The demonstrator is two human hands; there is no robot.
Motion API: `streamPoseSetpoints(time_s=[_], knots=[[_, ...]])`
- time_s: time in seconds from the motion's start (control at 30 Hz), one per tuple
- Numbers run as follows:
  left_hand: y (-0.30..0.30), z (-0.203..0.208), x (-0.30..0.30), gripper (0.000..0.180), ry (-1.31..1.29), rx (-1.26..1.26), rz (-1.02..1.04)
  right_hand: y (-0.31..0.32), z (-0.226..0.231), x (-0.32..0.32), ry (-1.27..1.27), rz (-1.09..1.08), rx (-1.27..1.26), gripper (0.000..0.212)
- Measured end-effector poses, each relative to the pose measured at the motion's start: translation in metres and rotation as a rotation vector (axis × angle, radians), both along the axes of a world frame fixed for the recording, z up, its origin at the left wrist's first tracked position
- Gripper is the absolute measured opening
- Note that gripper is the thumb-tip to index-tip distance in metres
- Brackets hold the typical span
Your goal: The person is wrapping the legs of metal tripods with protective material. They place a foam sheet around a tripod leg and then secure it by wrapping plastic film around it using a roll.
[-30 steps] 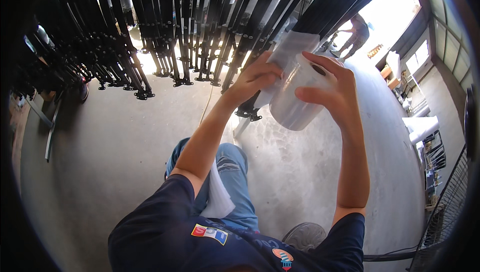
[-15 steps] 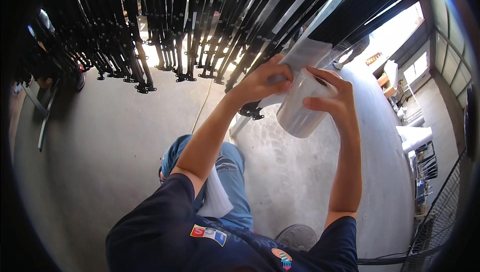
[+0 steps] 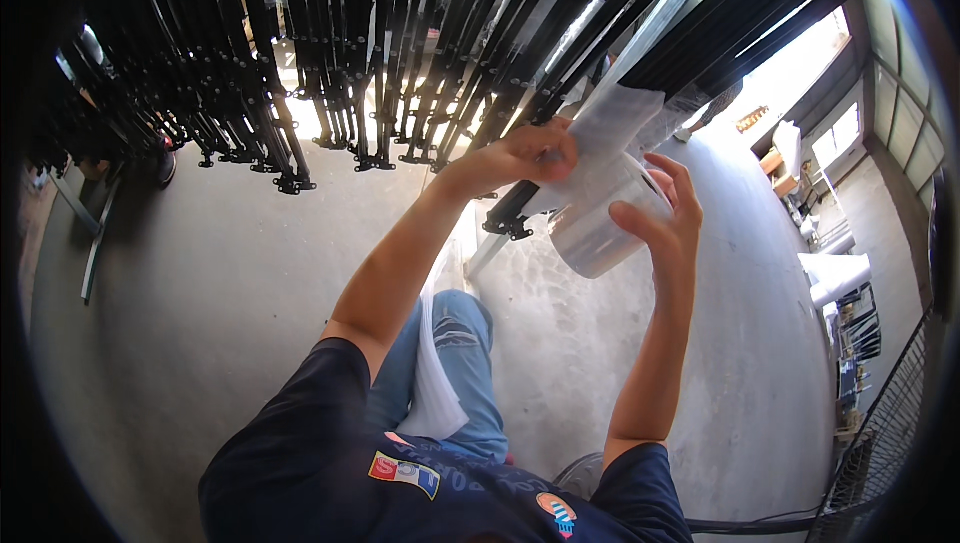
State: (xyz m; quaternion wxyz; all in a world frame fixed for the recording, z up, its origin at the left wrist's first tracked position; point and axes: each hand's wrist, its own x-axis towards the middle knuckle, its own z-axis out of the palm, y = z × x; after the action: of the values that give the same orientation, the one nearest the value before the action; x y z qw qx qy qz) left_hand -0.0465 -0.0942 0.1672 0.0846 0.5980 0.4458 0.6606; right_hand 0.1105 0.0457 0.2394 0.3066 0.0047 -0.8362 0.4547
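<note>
We record the left hand [image 3: 540,155] with its fingers loosely curled, close against a translucent white sheet [image 3: 620,118]; we cannot tell whether it pinches the sheet or only presses on it. The right hand [image 3: 665,208] is half open, curved around one end of a roll of clear film [image 3: 600,233], thumb along its side. We place the roll just left of the right hand and below and right of the left, tilted, beside the sheet. The sheet wraps a bundle of black bars [image 3: 745,28] above the right hand. We see more black bars [image 3: 340,53] hanging above and left of the left hand, and a white strip [image 3: 435,398] over the lap, below both hands.
</note>
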Motion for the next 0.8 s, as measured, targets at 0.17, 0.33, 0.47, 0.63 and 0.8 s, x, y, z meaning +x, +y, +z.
streamPoseSetpoints(time_s=[0.17,0.33,0.47,0.63,0.8], knots=[[0.003,0.0,0.01,0.024,0.005,0.017,0.143,-0.005,0.002,-0.002,-0.027,-0.053,0.034,0.06],[0.01,0.0,0.014,0.024,0.069,0.013,0.207,-0.008,-0.017,-0.004,0.024,-0.26,0.096,0.07],[0.016,0.0,0.016,0.021,0.103,0.025,0.282,-0.028,-0.047,-0.011,0.363,-0.155,-0.557,0.075],[0.003,-0.002,0.012,0.016,0.038,0.084,0.334,-0.025,-0.076,0.0,0.337,0.457,-1.041,0.076],[-0.001,0.0,0.01,0.014,0.008,0.051,0.226,-0.009,-0.095,-0.01,0.244,0.626,-0.986,0.059]])
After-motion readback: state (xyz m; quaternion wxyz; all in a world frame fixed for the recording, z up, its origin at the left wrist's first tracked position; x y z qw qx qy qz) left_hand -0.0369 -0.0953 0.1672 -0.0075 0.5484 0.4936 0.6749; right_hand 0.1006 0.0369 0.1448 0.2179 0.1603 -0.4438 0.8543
